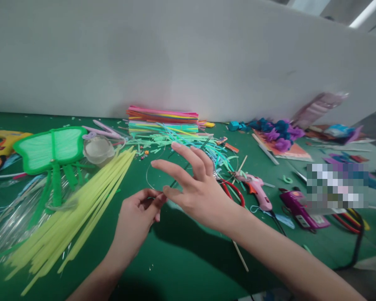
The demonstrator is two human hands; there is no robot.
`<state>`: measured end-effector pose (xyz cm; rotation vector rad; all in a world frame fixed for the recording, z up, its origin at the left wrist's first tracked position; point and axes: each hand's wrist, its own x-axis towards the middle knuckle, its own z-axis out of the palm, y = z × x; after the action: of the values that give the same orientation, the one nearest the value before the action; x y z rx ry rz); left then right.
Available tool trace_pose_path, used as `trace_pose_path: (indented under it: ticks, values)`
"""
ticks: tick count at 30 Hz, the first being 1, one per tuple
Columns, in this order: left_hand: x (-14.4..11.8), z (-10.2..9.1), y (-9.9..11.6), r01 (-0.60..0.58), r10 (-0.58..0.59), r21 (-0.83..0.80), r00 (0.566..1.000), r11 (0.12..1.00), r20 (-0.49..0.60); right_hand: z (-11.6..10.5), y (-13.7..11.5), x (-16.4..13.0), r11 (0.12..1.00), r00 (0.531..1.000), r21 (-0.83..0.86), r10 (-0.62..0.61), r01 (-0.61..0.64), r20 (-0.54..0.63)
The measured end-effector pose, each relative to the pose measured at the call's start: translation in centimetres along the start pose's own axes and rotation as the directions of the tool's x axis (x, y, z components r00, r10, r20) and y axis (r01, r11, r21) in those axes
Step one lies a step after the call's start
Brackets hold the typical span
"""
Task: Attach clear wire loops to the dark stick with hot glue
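My left hand [139, 215] is closed in a pinch on a thin wire [148, 169], low over the green table. The wire bends up from those fingertips in a fine loop, and part of it passes out of sight behind my other hand. My right hand [200, 188] is held just to the right, fingers spread. Its thumb tip comes close to the left fingertips; whether it touches the wire I cannot tell. Beyond the hands lies a heap of green and blue pipe cleaner pieces [203, 146]. Red-handled pliers [240, 194] lie partly hidden behind the right hand.
Yellow pipe cleaners [78, 205] and a green butterfly-shaped piece [54, 148] lie left, near a yellow glue gun [9, 140]. Stacked pipe cleaners [163, 119] rest by the wall. Right are a pink glue gun [258, 192], a purple device [302, 209] and purple-blue flowers [280, 131].
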<state>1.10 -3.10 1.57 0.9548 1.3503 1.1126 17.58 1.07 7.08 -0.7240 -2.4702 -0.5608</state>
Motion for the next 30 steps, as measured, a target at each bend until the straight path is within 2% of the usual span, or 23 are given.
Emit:
trace_pose_path:
  ticks: [3, 6, 10, 12, 15, 17, 21, 24, 27, 29, 30]
  values:
    - [0.1, 0.0, 0.0, 0.001, -0.001, -0.018, 1.0, 1.0, 0.009, 0.2, 0.0, 0.0, 1.0, 1.0, 0.002, -0.029, 0.029, -0.002]
    - [0.2, -0.1, 0.0, 0.003, -0.002, -0.044, 1.0, 0.999, 0.024, 0.1, 0.5, 0.0, 1.0, 1.0, -0.017, 0.001, -0.001, 0.0]
    - [0.1, -0.2, 0.4, -0.027, 0.03, -0.132, 0.999, 0.991, 0.02, -0.9, 1.8, -0.1, 0.988, 0.989, -0.085, 0.124, -0.131, -0.081]
    - [0.2, -0.3, 0.5, -0.049, 0.05, -0.19, 0.999, 0.981, -0.003, -1.5, 2.1, -0.4, 0.968, 0.96, -0.067, 0.229, -0.242, -0.163]
    - [0.4, -0.5, 0.6, -0.061, 0.055, -0.263, 0.998, 0.963, -0.03, -1.8, 1.6, -1.2, 0.907, 0.863, 0.042, 0.412, -0.418, -0.293]
    - [0.5, -0.6, 0.6, -0.052, 0.043, -0.298, 0.998, 0.953, -0.037, -1.6, 0.8, -2.0, 0.863, 0.802, 0.127, 0.501, -0.488, -0.325]
    - [0.6, -0.5, 0.7, -0.044, 0.029, -0.333, 0.998, 0.942, -0.05, -0.7, -0.6, -3.4, 0.77, 0.705, 0.255, 0.638, -0.585, -0.31]
    - [0.5, -0.4, 0.8, -0.039, 0.022, -0.346, 0.998, 0.938, -0.053, -0.1, -1.0, -4.3, 0.662, 0.613, 0.358, 0.747, -0.658, -0.257]
    - [0.4, -0.3, 0.9, -0.029, 0.012, -0.358, 0.999, 0.933, -0.05, 0.5, -1.6, -4.6, 0.454, 0.462, 0.57, 0.875, -0.685, -0.143]
    - [0.4, -0.2, 1.0, -0.027, 0.01, -0.366, 0.999, 0.93, -0.047, 0.9, -2.4, -4.5, 0.245, 0.375, 0.733, 0.927, -0.635, 0.015]
    - [0.3, -0.1, 1.0, -0.025, 0.009, -0.371, 0.999, 0.928, -0.044, 1.1, -2.9, -4.2, 0.132, 0.356, 0.787, 0.927, -0.603, 0.118]
